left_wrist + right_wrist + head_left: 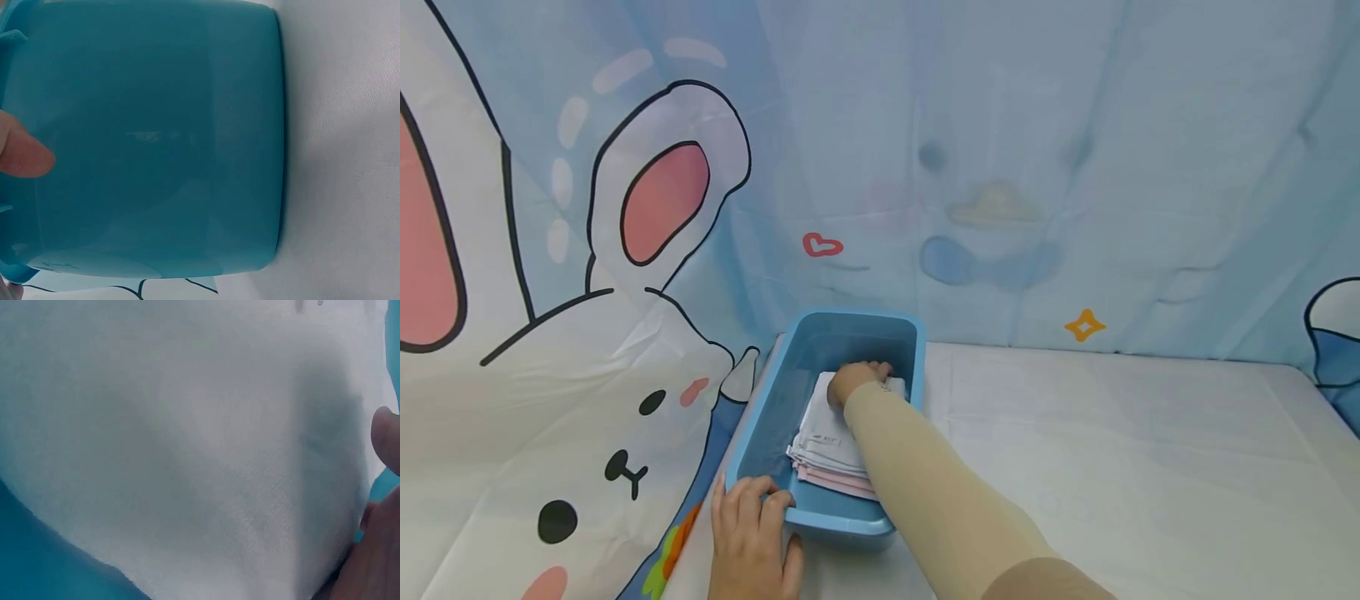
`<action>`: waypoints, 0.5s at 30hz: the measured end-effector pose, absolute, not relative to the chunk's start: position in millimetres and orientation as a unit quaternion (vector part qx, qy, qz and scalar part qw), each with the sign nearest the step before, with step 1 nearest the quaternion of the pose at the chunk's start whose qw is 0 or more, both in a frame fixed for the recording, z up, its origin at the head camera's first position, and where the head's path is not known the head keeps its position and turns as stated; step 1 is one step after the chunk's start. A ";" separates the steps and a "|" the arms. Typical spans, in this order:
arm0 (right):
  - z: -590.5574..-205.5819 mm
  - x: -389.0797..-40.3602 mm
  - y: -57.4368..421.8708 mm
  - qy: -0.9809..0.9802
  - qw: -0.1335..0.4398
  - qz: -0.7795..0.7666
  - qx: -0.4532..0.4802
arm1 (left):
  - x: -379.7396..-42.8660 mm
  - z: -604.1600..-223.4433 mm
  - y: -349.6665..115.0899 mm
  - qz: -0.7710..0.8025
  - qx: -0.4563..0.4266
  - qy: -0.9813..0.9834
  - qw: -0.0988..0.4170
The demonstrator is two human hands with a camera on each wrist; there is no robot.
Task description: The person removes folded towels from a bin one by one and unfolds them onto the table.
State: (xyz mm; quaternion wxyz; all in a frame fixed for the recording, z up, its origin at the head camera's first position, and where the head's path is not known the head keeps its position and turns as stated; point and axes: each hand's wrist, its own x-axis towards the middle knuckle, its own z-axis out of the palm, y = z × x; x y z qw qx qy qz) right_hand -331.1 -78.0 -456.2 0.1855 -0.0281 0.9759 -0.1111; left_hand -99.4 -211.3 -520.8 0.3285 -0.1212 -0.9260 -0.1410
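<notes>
A light blue plastic bin holds a stack of flat, folded cloths, white on top with small dark print and pink layers beneath. My right hand reaches inside and grips the stack's far end. In the right wrist view, the thumb lies at the edge of the white cloth, with fingers tucked partly under it. My left hand grips the bin's near left corner, fingers over the rim. Its thumb presses the outer wall in the left wrist view.
The bin stands on a white-covered table, at its left side. Behind hangs a light blue printed curtain. A sheet with a large cartoon rabbit rises along the left.
</notes>
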 end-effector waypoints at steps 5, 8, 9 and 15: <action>-464.6 -342.5 -80.2 0.980 0.174 -0.086 -0.049 | -101.1 -523.0 -209.9 -0.140 -0.122 -0.920 0.345; -467.3 -348.4 -81.8 0.979 0.181 -0.074 -0.056 | -101.4 -524.1 -209.8 -0.139 -0.124 -0.919 0.346; -468.4 -350.4 -82.7 0.979 0.183 -0.069 -0.059 | -101.5 -524.4 -210.1 -0.137 -0.125 -0.919 0.348; -469.4 -360.2 -89.2 0.979 0.179 -0.040 -0.091 | -101.6 -523.0 -212.5 -0.134 -0.117 -0.924 0.337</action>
